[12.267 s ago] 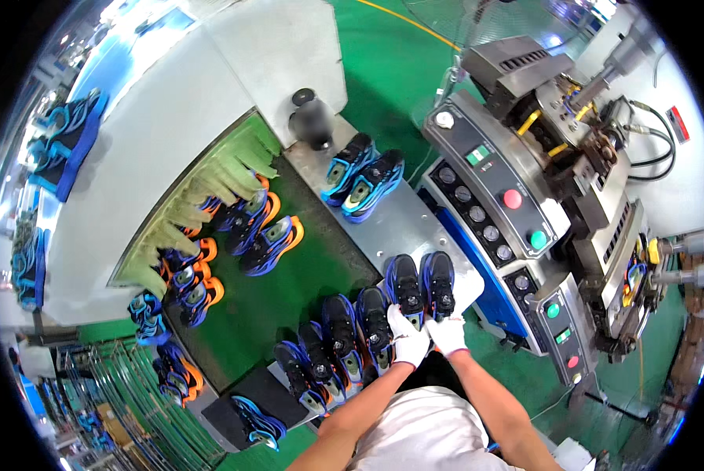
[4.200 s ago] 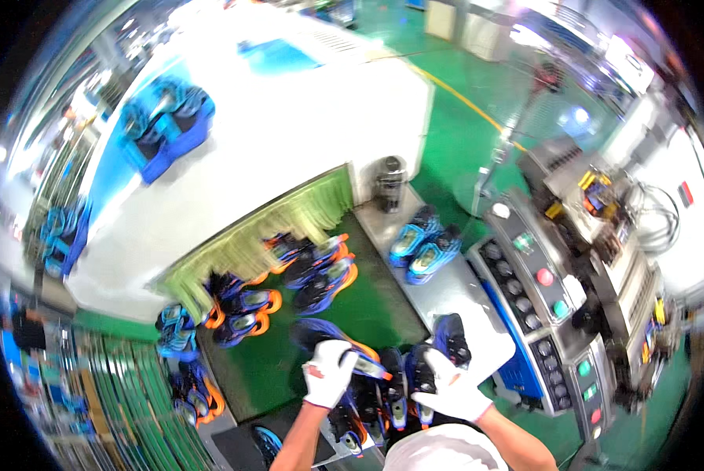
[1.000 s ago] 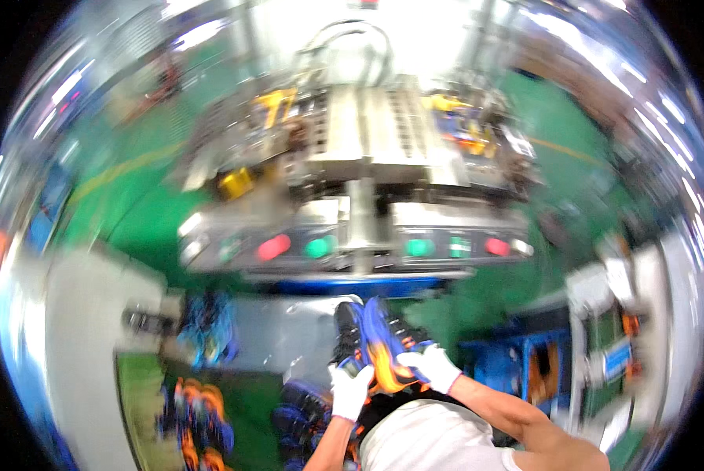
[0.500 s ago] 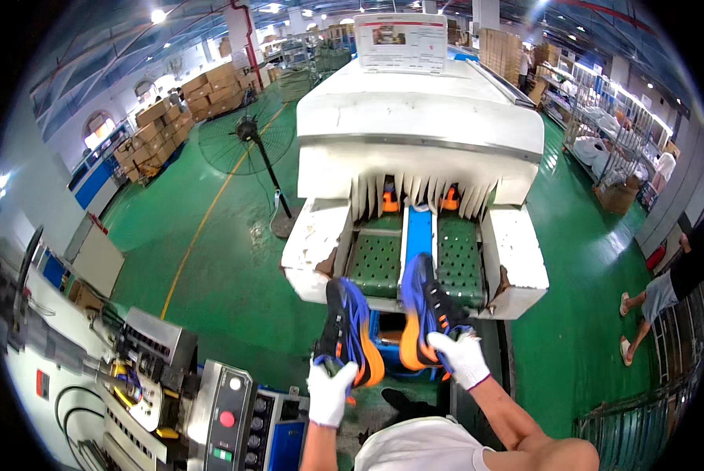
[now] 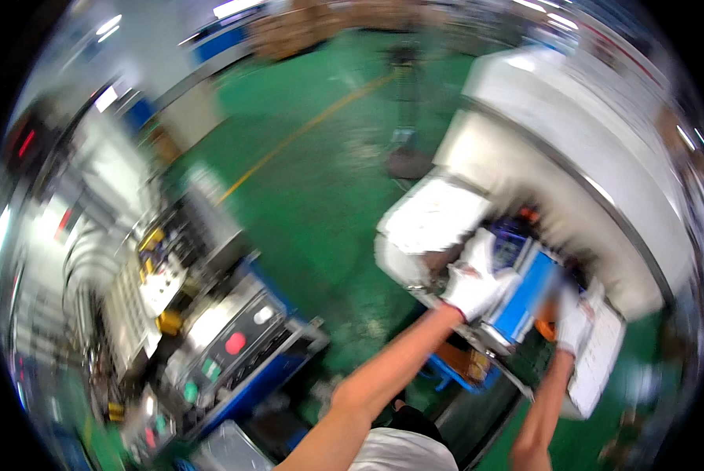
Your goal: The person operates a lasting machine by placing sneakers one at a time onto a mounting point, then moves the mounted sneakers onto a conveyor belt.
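Both my hands wear white gloves and reach over the mouth of the white conveyor machine [image 5: 556,149]. My left hand [image 5: 479,284] has its fingers and thumb spread, close to the near end of a blue-purple shoe [image 5: 512,245] on the left lane. Beside the orange part of another shoe [image 5: 546,323], on the right lane, is my right hand [image 5: 576,323]; motion blur smears its fingers. The blue strip [image 5: 524,297] lies between the two lanes. Hanging flaps [image 5: 560,228] at the opening are blurred, and the far ends of the shoes are hard to make out.
A control box with a red button [image 5: 235,342] stands at the left, by a machine with yellow parts [image 5: 171,322]. A fan base [image 5: 409,162] is on the green floor beyond. Cardboard boxes [image 5: 289,31] are stacked far back. Below the conveyor is a blue crate [image 5: 462,369].
My view has swung left, so the conveyor machine appears farther right and tilted. Both hands have carried the shoes forward onto the lanes at the flaps. My left hand has opened.
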`<state>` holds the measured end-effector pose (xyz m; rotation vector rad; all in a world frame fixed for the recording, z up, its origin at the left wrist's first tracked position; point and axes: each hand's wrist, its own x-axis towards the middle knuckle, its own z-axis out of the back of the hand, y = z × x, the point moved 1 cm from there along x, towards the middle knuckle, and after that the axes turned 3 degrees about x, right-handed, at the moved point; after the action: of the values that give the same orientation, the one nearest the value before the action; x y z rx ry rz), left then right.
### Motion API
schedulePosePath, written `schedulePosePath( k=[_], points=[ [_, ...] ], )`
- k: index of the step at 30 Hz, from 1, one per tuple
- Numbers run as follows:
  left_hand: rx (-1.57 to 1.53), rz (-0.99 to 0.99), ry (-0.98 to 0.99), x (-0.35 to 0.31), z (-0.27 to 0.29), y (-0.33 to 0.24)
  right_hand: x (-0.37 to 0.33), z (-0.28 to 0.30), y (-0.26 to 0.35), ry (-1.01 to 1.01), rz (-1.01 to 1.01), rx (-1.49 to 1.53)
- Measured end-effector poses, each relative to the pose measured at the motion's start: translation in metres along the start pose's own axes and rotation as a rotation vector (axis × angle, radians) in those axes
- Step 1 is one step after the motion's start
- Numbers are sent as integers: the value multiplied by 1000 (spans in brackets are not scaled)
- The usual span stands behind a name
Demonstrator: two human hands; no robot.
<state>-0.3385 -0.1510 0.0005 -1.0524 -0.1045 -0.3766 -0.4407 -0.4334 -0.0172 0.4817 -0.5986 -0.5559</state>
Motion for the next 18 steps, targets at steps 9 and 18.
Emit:
schedulePosePath(
  k=[9,18],
  points=[
    [515,1050,-66,-504,213,179,-324,-169,183,1514,180,741],
    [591,2305,-1589,-1067,280,2,-479,-200,249,1829,878,1]
  ],
)
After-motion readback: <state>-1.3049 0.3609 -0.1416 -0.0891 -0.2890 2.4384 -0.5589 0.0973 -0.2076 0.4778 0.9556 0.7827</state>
